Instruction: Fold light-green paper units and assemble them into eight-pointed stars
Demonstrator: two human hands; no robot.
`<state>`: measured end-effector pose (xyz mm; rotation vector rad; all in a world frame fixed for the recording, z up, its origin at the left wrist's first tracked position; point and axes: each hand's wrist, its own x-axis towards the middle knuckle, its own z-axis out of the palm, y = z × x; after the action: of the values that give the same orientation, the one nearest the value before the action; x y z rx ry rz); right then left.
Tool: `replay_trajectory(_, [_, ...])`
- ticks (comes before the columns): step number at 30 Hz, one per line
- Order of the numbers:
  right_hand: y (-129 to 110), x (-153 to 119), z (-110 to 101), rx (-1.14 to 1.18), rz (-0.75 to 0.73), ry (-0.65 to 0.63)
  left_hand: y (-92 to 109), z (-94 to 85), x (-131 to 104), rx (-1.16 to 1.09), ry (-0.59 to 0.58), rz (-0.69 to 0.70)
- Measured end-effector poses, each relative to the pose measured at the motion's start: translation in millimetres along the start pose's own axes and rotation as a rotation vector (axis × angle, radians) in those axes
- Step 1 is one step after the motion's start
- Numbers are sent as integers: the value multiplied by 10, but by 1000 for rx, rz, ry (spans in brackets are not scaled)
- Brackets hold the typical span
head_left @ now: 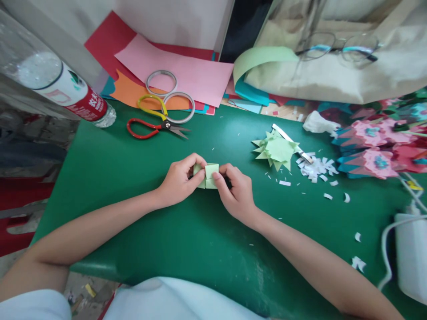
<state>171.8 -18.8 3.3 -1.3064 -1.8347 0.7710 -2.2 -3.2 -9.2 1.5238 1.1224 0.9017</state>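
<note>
At green bench (187, 242), between left hand (180, 181) and right hand (239, 191), folded pale-green paper (211, 171), pinched in both grips; scissors (167, 125) beyond, leftward. Likely risk: uneven thumb pressure skewing folds.

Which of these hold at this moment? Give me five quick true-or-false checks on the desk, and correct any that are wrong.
1. The left hand and the right hand both hold the folded green paper. True.
2. The right hand grips the scissors. False: the scissors lie on the desk, touched by neither hand.
3. A pointed green paper shape lies right of the hands. True.
4. The white paper scraps are heaped beside the bottle. False: the white paper scraps are on the right, near the pointed shape.
5. The pink sheet overlaps a red sheet. True.
</note>
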Motion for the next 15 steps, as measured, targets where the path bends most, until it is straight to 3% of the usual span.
replay_trajectory(15, [31,29,-11,38,-72,-66,43,7,-10,-82,25,-20])
